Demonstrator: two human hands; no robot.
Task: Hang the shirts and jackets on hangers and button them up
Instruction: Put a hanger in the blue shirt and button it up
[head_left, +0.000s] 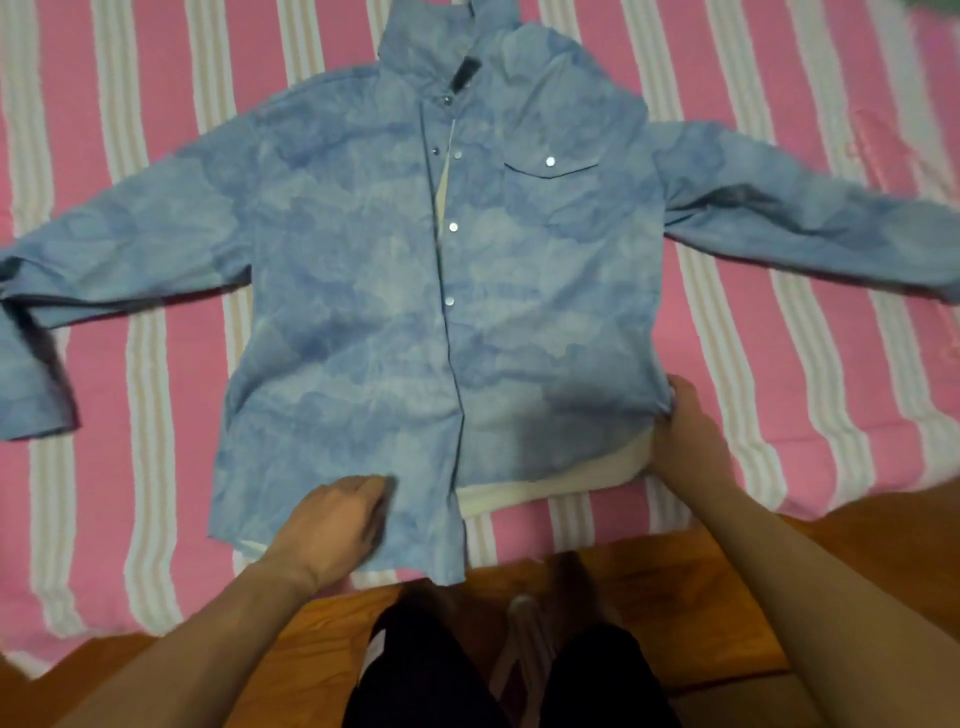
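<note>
A light blue mottled jacket (363, 270) with silver snap buttons lies face up on the bed, both sleeves spread wide and its white lining showing at the right hem. My left hand (332, 530) rests on the lower left front panel by the hem, fingers bent onto the cloth. At the jacket's lower right side seam, my right hand (685, 431) grips the edge of the fabric. The front placket is partly parted near the collar. No hanger is visible.
The bed carries a pink sheet with white stripes (831, 364), whose front edge runs just below the hem. Below it are a wooden floor (701, 597) and my legs in dark shorts (415, 675).
</note>
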